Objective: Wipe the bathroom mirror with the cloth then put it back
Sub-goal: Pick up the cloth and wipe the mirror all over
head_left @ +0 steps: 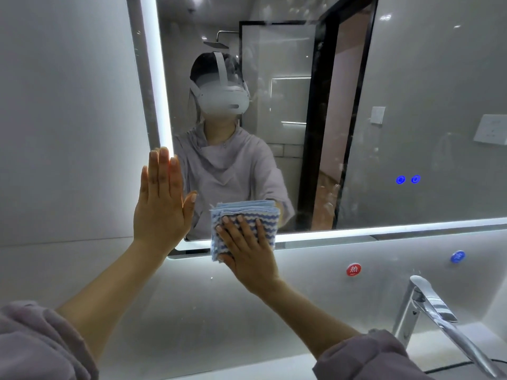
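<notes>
1. Mirror. The large rectangular wall mirror with lit white edge strips (411, 105) hangs above the white countertop (452, 349). Two small blue lit touch icons (408, 179) show on the glass towards its lower right. The glass reflects a person wearing a white headset and a grey top.

2. Cloth. The folded blue-and-white striped cloth (270, 226) lies flat against the mirror near its lower left corner. It straddles the bottom lit strip, and its lower edge reaches just past the mirror's bottom edge.

3. Right hand. The right hand (247, 250) presses on the cloth with the palm. The fingers (241, 226) are straight, slightly spread and point upwards across the stripes. The thumb lies at the lower left corner of the cloth; whether it hooks round the edge cannot be told.

4. Left hand. The left hand (162, 198) lies flat against the lower left corner of the mirror, over the vertical lit strip, just beside the cloth but apart from it. The four fingers are straight and pressed together; the thumb stands out to the side. It holds nothing.

5. Surroundings. Both forearms are bare, with mauve-grey sleeves (370, 355) pushed up. A chrome single-lever faucet (428, 311) stands at the lower right. On the wall below the mirror sit a round red sticker (353, 270) and a round blue sticker (457, 256), well apart.
</notes>
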Motion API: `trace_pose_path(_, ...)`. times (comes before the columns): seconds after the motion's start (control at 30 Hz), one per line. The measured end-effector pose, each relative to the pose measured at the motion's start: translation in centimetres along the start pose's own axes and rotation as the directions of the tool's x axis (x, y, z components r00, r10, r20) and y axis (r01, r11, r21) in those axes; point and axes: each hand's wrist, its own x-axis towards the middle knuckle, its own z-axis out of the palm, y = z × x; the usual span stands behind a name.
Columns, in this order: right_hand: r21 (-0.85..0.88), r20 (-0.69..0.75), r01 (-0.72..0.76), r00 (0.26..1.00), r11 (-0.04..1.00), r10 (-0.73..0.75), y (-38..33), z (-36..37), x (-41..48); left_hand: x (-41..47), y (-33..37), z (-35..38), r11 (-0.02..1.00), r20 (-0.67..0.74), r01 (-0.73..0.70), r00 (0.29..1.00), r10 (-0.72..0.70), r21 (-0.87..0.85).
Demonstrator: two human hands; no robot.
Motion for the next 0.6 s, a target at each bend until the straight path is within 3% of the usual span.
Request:
trace_pose_path(0.1,0.009,0.005,-0.033,0.999,0.999,0.033,-0.8,-0.3,0.4,0.0,-0.1,0.2,1.0,-0.014,-0.014,1.0,0.014,0.018)
trace_pose_path(0.33,0.042,0.073,0.057,0.996,0.998,-0.06,1.4,-1.3,0.6,-0.1,-0.4,0.4,0.999,-0.032,-0.024,0.999,0.025,0.034)
trace_pose_path(0.6,0.061,0.076,-0.005,0.997,0.998,0.0,10.0,-2.0,-1.2,-0.1,-0.1,0.1,0.999,-0.048,-0.016,0.999,0.018,0.048)
